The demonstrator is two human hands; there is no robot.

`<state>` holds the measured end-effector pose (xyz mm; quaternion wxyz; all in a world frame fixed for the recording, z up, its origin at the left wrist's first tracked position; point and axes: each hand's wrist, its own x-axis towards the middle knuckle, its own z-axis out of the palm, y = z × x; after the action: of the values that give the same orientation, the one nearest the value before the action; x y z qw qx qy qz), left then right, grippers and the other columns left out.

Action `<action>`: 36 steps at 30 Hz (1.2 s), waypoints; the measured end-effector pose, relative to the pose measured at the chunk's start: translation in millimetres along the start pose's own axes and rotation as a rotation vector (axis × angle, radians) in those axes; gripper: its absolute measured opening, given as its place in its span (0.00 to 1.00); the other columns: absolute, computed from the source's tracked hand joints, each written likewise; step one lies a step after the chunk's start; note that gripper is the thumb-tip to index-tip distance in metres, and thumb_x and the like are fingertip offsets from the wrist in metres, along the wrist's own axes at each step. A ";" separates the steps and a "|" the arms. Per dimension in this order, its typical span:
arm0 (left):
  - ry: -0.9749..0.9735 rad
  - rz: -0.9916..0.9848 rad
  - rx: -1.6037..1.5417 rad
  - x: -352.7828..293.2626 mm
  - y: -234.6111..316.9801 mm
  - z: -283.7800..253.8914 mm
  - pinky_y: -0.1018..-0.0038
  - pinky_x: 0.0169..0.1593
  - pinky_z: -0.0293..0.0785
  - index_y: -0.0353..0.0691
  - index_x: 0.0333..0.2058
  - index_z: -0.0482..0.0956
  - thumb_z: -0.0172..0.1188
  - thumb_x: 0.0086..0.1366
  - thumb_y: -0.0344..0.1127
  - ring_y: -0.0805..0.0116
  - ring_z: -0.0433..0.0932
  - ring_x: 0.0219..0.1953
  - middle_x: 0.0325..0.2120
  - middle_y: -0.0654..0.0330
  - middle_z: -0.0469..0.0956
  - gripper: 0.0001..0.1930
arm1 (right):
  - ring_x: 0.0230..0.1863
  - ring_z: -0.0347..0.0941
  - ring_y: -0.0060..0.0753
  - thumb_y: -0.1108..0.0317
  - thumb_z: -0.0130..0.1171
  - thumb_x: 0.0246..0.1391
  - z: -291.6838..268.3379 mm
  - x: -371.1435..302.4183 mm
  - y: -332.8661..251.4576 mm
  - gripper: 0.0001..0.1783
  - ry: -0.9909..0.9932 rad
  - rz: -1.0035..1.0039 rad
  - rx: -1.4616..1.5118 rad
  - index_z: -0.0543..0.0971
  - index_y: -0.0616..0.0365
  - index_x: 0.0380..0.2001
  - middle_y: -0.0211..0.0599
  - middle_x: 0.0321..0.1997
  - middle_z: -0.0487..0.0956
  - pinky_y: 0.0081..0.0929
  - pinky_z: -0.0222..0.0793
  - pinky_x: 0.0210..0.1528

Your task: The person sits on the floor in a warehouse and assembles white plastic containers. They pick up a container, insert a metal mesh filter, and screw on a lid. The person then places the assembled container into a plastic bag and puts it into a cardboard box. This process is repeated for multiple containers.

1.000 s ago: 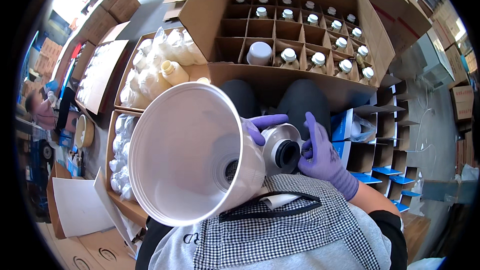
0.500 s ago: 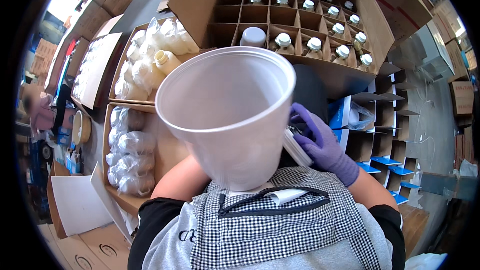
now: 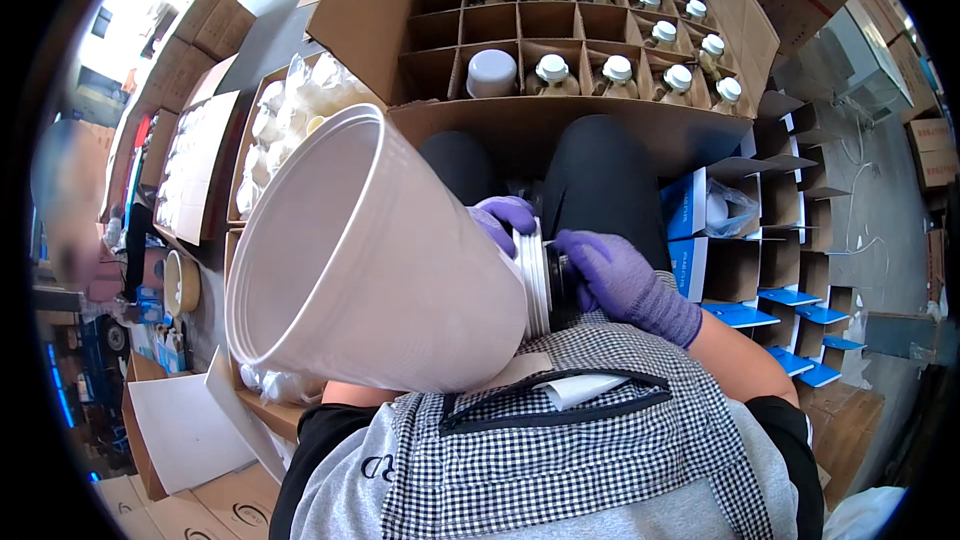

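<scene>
One purple-gloved left hand (image 3: 505,221) holds the ridged end (image 3: 538,285) of a white tub (image 3: 430,275) tilted before the checked apron (image 3: 570,450), the right hand (image 3: 625,280) grips its black fitting (image 3: 563,287), and an uneven twist could make the tub slip.

Hands (image 3: 507,222) (image 3: 632,285) close together, fingers (image 3: 582,252) curled

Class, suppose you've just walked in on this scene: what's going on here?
Someone in a checked apron is handling a large white container, tipped over with its wide mouth facing left. The purple-gloved left hand, partly hidden behind it, holds it near the ribbed narrow end. The gloved right hand is on a black part at that end. Just ahead, a divided cardboard box holds white-capped bottles.
</scene>
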<state>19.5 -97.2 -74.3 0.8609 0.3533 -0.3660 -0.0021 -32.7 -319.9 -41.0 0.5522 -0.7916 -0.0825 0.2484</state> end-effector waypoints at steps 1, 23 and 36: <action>0.012 0.013 -0.010 -1.8 -1.0 -0.3 0.55 0.62 0.66 0.45 0.34 0.81 0.56 0.72 0.46 0.53 0.76 0.49 0.30 0.63 0.79 0.13 | 0.48 0.81 0.41 0.60 0.61 0.62 3.2 -0.9 -4.7 0.33 0.032 -0.063 0.029 0.66 0.66 0.65 0.51 0.54 0.78 0.36 0.78 0.51; -0.010 -0.017 0.109 -15.7 14.6 -16.3 0.52 0.56 0.69 0.44 0.32 0.80 0.63 0.67 0.50 0.49 0.75 0.47 0.30 0.60 0.76 0.15 | 0.44 0.82 0.41 0.57 0.63 0.59 18.4 0.1 -12.3 0.19 0.164 -0.377 -0.125 0.83 0.63 0.44 0.46 0.43 0.84 0.35 0.78 0.50; -0.189 0.254 0.027 -10.2 -15.4 -44.5 0.51 0.54 0.68 0.41 0.33 0.80 0.61 0.68 0.52 0.47 0.75 0.42 0.29 0.57 0.76 0.18 | 0.41 0.82 0.42 0.58 0.66 0.55 10.0 5.3 -5.9 0.26 0.134 -0.297 -0.136 0.81 0.66 0.52 0.49 0.40 0.83 0.34 0.78 0.48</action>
<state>44.1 -79.1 -111.6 0.8111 0.3141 -0.4872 0.0784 -32.2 -307.3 -39.8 0.5322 -0.8210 -0.1783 0.1045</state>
